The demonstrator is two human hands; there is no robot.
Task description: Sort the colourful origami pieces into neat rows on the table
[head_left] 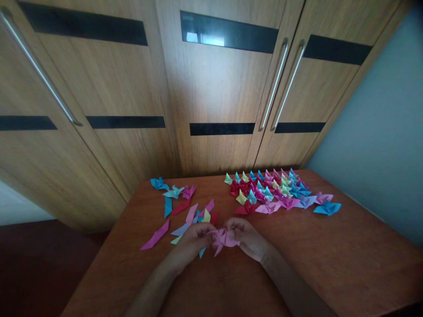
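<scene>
A pink folded paper piece (222, 239) with several points is held between my hands, above the wooden table. My left hand (194, 240) pinches its left side, and my right hand (246, 237) grips the right side with fingers closed. Just behind and left of my left hand lies a loose pile of folded paper strips (191, 214) in pink, lilac, yellow, red and blue. A single magenta strip (156, 236) rests farther left. At the back right, rows of small folded paper figures (269, 206) stand close together in many colours.
The brown table (313, 264) reaches to a wooden wardrobe (214, 88) with metal handles. Blue, turquoise and magenta folded pieces (173, 192) lie at the table's back left, with a blue strip (168, 206) and a red strip (180, 207). A pale blue wall (380, 145) borders the right.
</scene>
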